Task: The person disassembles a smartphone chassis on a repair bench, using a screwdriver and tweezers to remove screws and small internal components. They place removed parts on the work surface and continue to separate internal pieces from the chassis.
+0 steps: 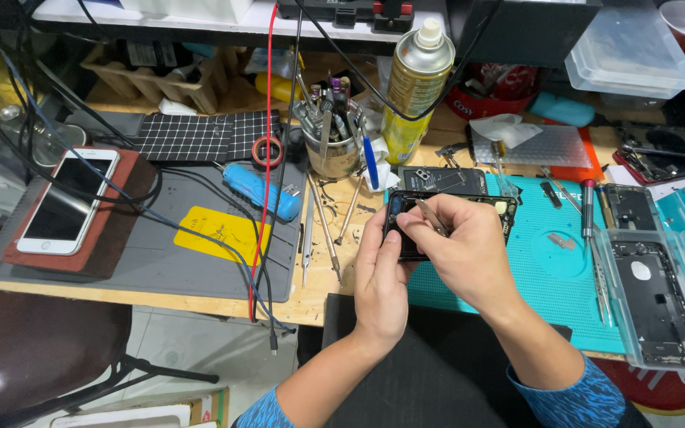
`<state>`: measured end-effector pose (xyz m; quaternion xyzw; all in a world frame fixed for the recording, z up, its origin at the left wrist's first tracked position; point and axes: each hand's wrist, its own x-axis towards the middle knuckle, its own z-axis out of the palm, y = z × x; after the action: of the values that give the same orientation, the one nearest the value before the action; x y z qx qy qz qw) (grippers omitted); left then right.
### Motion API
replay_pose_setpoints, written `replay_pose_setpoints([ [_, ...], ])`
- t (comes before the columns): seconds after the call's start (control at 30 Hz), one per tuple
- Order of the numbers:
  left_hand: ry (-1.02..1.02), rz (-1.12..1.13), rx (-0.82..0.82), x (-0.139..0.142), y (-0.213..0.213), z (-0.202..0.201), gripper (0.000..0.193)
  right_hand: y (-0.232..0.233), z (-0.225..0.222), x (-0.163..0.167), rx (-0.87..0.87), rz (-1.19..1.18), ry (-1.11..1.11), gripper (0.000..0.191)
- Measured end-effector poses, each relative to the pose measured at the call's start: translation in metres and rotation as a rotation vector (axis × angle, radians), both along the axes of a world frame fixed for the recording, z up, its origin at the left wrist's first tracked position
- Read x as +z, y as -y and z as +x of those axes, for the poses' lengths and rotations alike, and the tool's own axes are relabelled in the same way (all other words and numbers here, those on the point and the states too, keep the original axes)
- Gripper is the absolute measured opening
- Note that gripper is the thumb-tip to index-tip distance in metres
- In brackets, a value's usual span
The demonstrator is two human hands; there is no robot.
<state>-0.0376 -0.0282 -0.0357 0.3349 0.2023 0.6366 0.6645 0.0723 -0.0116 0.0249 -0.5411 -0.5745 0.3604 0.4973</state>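
Spanning most of the view, the wooden worktop (319,297) carries two mats side by side: a grey work mat (160,254) toward its left edge and a teal mat (549,277) toward its right. On the grey mat a white smartphone (69,202) lies face up on a reddish-brown pad (112,230) near the left edge, with a yellow sheet (222,232) and a blue cylindrical tool (259,190) nearer the middle. A tall gold spray can (414,87) stands at the back edge, just beside a metal cup of tools (331,135). Near the right edge, a black phone housing (656,297) lies in a clear tray, close to a second one (632,208) behind it, and a red-capped screwdriver (588,210) lies on the teal mat.

Over the front edge, between the two mats, a dark opened phone (406,230) is held up slightly above the teal mat. The left hand (380,273) is clamped on it, thumb across its near face and fingers wrapped behind. The right hand (461,250) is pinched shut on slim metal tweezers (431,215), whose tips point into the upper part of the phone; this hand covers most of the phone's right half. The two hands are touching, close together around the phone.
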Motion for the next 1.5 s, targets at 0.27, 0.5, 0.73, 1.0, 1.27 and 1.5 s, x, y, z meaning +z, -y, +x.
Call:
replay_pose_setpoints([
  [0.27, -0.06, -0.017, 0.021, -0.003, 0.001, -0.001, 0.04, -0.002, -0.001, -0.002, 0.008, -0.003, 0.011, 0.013],
  [0.5, -0.249, 0.042, 0.188, -0.005, 0.001, -0.001, 0.037, 0.001, -0.004, 0.0, -0.03, 0.029, 0.078, 0.015],
  [0.73, -0.422, 0.179, 0.328, 0.0, -0.001, -0.009, 0.031, 0.002, -0.006, 0.004, -0.02, 0.022, 0.12, 0.017],
  [1.0, -0.609, 0.276, 0.383, 0.005, 0.0, -0.017, 0.027, 0.003, -0.002, 0.009, 0.012, -0.147, 0.033, 0.026],
  [1.27, -0.683, 0.242, 0.385, 0.004, -0.008, -0.025, 0.024, 0.002, 0.0, 0.017, 0.044, -0.273, 0.039, 0.027],
  [1.5, -0.466, 0.15, 0.182, -0.004, -0.02, -0.035, 0.024, 0.008, 0.019, 0.032, -0.028, -0.022, 0.062, 0.045],
])
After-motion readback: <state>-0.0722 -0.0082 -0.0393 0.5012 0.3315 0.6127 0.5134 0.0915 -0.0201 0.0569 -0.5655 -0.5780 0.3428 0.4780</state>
